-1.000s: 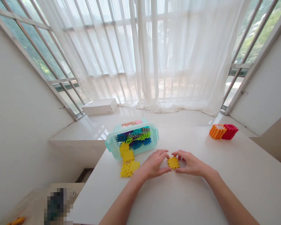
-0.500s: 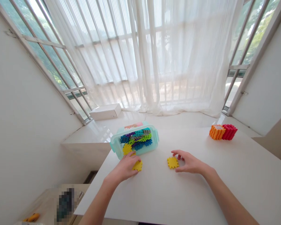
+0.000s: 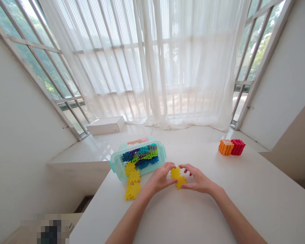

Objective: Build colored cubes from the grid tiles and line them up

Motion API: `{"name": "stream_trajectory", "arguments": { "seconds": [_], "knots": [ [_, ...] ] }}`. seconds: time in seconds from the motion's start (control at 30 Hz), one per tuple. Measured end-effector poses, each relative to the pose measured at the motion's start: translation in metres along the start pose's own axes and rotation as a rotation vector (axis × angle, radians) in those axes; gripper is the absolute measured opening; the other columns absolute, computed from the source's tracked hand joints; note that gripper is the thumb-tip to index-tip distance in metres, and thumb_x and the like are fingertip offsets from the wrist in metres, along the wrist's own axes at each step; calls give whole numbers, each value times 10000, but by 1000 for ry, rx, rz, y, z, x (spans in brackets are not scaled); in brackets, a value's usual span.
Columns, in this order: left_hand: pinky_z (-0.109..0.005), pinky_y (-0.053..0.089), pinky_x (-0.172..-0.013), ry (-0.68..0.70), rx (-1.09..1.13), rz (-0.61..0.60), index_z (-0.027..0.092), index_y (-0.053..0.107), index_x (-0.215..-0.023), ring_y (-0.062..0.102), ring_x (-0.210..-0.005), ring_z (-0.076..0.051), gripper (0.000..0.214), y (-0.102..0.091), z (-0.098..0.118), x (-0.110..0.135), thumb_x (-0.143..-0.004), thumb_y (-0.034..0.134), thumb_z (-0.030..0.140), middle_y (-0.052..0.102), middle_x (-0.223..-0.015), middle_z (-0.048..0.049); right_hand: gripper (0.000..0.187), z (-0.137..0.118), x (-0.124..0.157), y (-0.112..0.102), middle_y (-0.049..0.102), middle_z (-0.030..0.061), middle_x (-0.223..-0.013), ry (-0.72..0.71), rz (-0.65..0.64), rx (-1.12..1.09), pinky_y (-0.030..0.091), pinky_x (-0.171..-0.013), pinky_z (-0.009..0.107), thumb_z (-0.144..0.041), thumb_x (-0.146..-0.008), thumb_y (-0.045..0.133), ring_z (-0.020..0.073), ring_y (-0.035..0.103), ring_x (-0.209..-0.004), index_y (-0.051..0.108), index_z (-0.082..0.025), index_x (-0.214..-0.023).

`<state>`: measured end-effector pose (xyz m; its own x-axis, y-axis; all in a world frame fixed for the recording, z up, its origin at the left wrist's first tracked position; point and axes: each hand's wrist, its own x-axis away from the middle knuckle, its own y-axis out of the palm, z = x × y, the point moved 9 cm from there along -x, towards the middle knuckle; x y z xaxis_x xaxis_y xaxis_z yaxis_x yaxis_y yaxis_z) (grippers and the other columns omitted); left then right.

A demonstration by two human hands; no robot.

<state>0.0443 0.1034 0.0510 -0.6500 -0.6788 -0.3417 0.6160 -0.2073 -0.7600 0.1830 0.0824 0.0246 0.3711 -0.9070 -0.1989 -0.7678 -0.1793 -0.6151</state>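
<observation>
Two yellow square building tiles with notched edges meet between my hands above the white table. My left hand (image 3: 162, 178) has its thumb and fingers curled around the upper-left yellow tile (image 3: 175, 172). From the other side, my right hand (image 3: 198, 179) grips the lower-right yellow tile (image 3: 181, 182), thumb at its lower edge. The tiles overlap at a corner; whether they interlock, I cannot tell. Left of my left forearm, more yellow tiles (image 3: 133, 190) form a pile by the pale teal bin (image 3: 163, 156), some leaning on its front rim.
Inside the bin lie several blue, green, purple and grey tiles (image 3: 144, 157). An orange tile stack (image 3: 226, 147) and a red tile stack (image 3: 238, 147) stand at the back right of the white table (image 3: 218, 196). A white box (image 3: 106, 124) rests on the windowsill.
My left hand has left the yellow pile beside the bin and moved right with a yellow tile to the one at my right hand. The right hand's tile now sits tilted. The view has shifted slightly.
</observation>
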Motion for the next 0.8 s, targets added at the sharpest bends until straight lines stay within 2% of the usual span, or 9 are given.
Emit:
{"name": "stream_trajectory", "arguments": {
  "seconds": [0.1, 0.27, 0.47, 0.63, 0.8],
  "knots": [
    [-348, 513, -921, 27, 37, 32, 228, 587, -1098, 639, -1053, -224, 350, 10, 1, 3, -791, 734, 309, 646, -1178, -75, 558, -8, -3, -4, 622, 49, -1227, -58, 45, -17, 508, -809, 358, -260, -747, 734, 212, 614, -960, 534, -287, -1266],
    [-328, 507, -929, 29, 91, 83, 226, 607, -1039, 652, -1051, -211, 295, 8, 8, 10, -819, 710, 393, 668, -1178, -73, 382, -9, -3, -5, 678, 34, -1138, -49, 11, -44, 503, -783, 350, -287, -798, 705, 205, 627, -911, 612, -289, -1169],
    [-313, 510, -925, 2, 54, 38, 225, 629, -1017, 665, -1046, -207, 258, 15, 12, 11, -821, 710, 371, 666, -1217, -67, 423, -12, 1, -11, 641, 44, -1228, -22, -28, -8, 499, -767, 324, -230, -760, 707, 219, 613, -1004, 618, -281, -1171],
    [-320, 531, -882, -17, -24, -4, 226, 639, -1013, 682, -1003, -220, 260, 22, 13, 14, -827, 691, 401, 671, -1211, -64, 403, -12, 3, -8, 674, 32, -1145, 16, -97, 10, 494, -808, 341, -288, -752, 733, 220, 613, -971, 621, -280, -1139],
    [-321, 506, -951, 2, -12, -101, 224, 627, -1078, 659, -1062, -224, 317, 27, 14, 16, -815, 708, 381, 627, -1281, -73, 370, -9, 5, -9, 682, 16, -1121, 57, -124, 29, 489, -834, 344, -231, -736, 710, 218, 611, -965, 637, -280, -1096]
  ]
}}
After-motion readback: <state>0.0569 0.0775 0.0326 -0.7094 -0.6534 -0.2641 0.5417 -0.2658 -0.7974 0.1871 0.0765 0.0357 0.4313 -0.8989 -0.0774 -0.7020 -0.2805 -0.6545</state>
